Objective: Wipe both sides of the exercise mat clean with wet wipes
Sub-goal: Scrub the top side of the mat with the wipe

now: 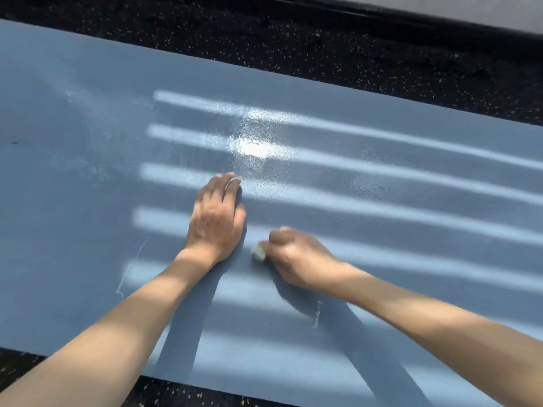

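Near edge, bottom of the frame: a strip of dark speckled floor [164,392] shows below the lower edge of the exercise mat [88,201]. Both bare forearms enter from the lower corners and cross this edge.

The exercise mat is blue and lies flat on the floor, running diagonally from the left edge of the frame to the lower right. Bands of sunlight cross its centre and right.

Lower centre: two thin white streaks mark the surface, one [129,268] left of the left forearm, one [316,314] beside the right wrist.

Centre: the left hand [216,218] rests palm down on the mat, fingers straight and held together, holding nothing. Just to its right, apart from it, the right hand [296,257] is curled around a wadded pale wet wipe [258,253], which protrudes at the thumb side and touches the mat. The right hand is motion-blurred.

Above the hands: a glossy wet patch [252,148] reflects the light.

Top of the frame: more speckled floor lies beyond the far edge, bounded at the upper right by a black strip and a grey surface [470,7].
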Demonstrator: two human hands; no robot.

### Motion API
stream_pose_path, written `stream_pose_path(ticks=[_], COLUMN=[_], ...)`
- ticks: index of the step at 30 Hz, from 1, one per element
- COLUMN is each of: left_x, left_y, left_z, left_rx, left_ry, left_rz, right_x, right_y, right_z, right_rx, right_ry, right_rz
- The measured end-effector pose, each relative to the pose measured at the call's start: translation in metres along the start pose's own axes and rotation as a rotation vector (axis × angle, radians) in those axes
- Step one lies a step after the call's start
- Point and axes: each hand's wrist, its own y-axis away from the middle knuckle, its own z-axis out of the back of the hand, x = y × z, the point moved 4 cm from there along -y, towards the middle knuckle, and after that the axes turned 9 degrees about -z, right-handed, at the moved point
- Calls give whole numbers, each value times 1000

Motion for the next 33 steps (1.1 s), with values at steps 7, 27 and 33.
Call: stream_pose_path(ticks=[7,27,33], left_x=[-2,0,-1], left_y=[-19,-22,-23], left_z=[-16,-16,-15], left_rx=[85,80,59], left_ry=[-81,-27,-8], left_rz=[-30,24,23], right_x=[-1,-61,-105], right_y=[2,-79,-140], right_z=[11,45,72], right_rx=[19,3,-182], right_ry=[0,42,43], right_rz=[18,14,-212])
